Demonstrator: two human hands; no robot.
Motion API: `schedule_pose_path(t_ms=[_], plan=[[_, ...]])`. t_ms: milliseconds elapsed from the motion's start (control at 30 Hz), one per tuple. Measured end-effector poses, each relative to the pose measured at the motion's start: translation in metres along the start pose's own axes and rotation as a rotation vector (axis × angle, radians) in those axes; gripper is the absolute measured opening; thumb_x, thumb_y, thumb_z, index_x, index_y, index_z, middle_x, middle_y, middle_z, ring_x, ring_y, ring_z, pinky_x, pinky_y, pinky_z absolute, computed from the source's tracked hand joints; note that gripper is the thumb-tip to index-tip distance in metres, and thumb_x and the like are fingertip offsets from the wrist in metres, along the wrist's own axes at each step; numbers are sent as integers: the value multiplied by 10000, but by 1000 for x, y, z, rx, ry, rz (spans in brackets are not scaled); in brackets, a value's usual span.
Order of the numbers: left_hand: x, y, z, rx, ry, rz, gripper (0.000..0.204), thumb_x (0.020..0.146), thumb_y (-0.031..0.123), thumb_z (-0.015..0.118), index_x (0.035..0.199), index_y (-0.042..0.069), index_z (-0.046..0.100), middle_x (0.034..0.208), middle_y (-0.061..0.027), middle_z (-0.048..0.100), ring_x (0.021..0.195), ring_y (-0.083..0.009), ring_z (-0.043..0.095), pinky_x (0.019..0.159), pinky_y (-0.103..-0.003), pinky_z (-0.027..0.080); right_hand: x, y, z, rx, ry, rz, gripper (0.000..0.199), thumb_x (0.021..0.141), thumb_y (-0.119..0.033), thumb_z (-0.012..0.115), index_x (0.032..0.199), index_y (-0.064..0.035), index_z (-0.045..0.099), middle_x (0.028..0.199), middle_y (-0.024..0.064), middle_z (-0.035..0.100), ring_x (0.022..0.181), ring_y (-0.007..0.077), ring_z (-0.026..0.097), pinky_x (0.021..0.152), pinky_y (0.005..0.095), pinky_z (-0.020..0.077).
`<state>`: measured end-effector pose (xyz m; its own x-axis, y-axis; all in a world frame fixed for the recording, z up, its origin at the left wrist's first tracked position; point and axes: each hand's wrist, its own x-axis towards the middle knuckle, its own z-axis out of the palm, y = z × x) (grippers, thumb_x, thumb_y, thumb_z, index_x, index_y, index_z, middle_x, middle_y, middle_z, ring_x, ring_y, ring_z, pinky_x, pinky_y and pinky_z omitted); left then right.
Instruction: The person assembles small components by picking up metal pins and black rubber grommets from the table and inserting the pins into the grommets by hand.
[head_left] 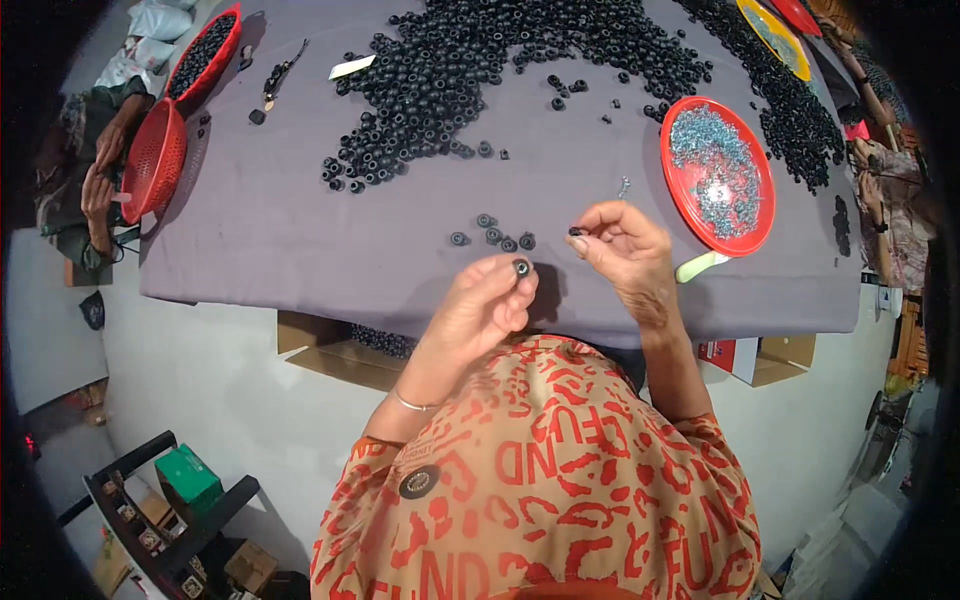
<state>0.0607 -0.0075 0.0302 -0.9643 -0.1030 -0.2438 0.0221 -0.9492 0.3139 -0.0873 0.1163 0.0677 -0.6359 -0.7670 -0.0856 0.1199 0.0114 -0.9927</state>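
My left hand (485,305) pinches a small round black plastic part (521,268) with a pale centre, just over the table's near edge. To its right, my right hand (630,255) holds a smaller black piece (576,232) between thumb and fingertips; its exact kind is too small to make out. The two hands are apart. Beyond my left hand, several similar round black parts (493,236) form a small group on the grey cloth. A large pile of round black parts (430,90) spreads across the far middle.
On the right stands a red plate (767,200) of small silvery screws, beside a pale green handle (702,265). Red baskets (155,165) sit at the left edge. Smaller black pieces (800,130) lie far right. Other people's hands (97,195) show at both sides. Open cardboard boxes (340,365) stand below.
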Motion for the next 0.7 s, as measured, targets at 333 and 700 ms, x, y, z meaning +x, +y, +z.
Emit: schedule_pose_path(t_ms=[333, 700], plan=[[-2, -17, 20, -58, 34, -25, 134, 892, 150, 534, 901, 16, 531, 794, -57, 569, 604, -79, 519, 501, -213, 468, -35, -2, -1, 13, -45, -136, 188, 742, 119, 597, 911, 43, 559, 932, 77, 544, 823, 125, 523, 728, 239, 436], [-13, -24, 29, -22, -14, -17, 166, 885, 150, 546, 926, -11, 541, 766, -60, 581, 588, -84, 540, 501, -219, 494, -42, -4, 11, -348, 34, -634, 217, 646, 91, 661, 811, 9, 547, 735, 109, 604, 632, 183, 563, 543, 273, 429]])
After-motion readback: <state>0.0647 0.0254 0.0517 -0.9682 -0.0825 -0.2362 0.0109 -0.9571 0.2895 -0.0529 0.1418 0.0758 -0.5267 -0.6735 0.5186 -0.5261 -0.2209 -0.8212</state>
